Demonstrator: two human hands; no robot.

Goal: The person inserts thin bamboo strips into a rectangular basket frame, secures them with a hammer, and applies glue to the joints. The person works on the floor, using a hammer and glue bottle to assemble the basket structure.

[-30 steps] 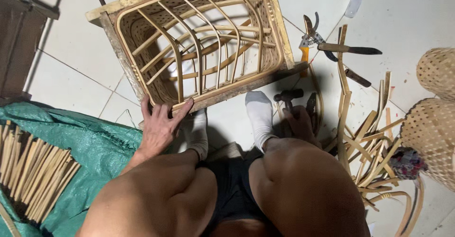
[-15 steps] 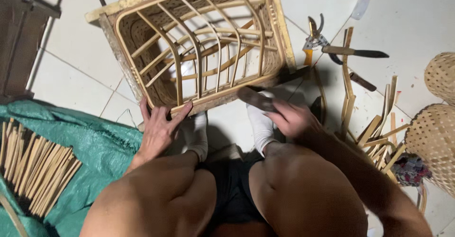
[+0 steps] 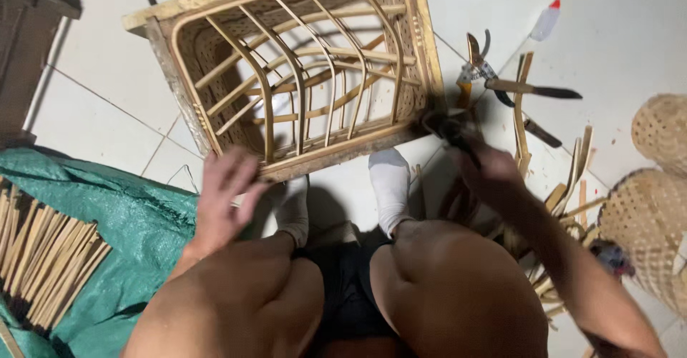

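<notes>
A bamboo frame basket [image 3: 300, 79] lies on its side on the white tiled floor in front of my feet in white socks. My left hand [image 3: 225, 193] rests with fingers spread on the basket's near lower edge. My right hand [image 3: 483, 161] is closed around a dark hammer [image 3: 444, 125], whose head is at the basket's lower right corner. The hammer is blurred by motion. My bare knees fill the bottom of the view.
Pruning shears [image 3: 476, 65] and a knife [image 3: 533, 90] lie right of the basket, with a white glue bottle [image 3: 547, 18] beyond. Bamboo strips [image 3: 565, 186] lie scattered at right, near woven baskets [image 3: 655, 208]. A green tarp [image 3: 93, 222] with bamboo sticks [image 3: 43, 258] lies at left.
My right hand picked the hammer up from the floor by my right foot and brought it to the basket's lower right corner. My left hand shifted slightly along the basket's edge.
</notes>
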